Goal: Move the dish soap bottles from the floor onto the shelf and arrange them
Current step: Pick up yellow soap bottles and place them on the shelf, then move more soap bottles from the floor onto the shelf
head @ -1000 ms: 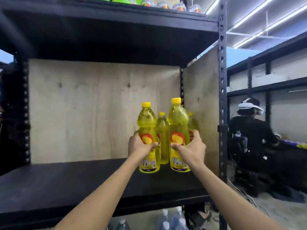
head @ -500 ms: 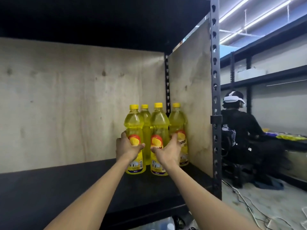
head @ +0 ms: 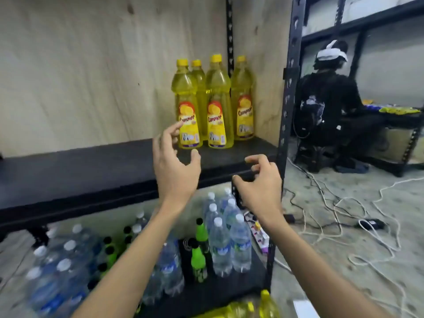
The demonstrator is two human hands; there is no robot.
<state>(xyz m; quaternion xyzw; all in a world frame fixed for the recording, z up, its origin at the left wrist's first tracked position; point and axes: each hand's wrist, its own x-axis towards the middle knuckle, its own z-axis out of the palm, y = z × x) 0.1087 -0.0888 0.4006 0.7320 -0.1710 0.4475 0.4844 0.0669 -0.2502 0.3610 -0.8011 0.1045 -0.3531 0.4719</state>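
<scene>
While left hand (head: 174,173) and right hand (head: 259,189) hover, grip released, water bottles (head: 221,244) crowd the lower shelf (head: 220,292).

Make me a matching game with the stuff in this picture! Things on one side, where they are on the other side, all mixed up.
Things
1. yellow soap bottles
2. clear water bottles
3. white cables
4. left hand

Places
A. lying on the floor
B. standing in the back right corner of the upper shelf
C. in the air in front of the shelf, holding nothing
D. standing on the lower shelf

Pairs: 1-B, 2-D, 3-A, 4-C
</scene>
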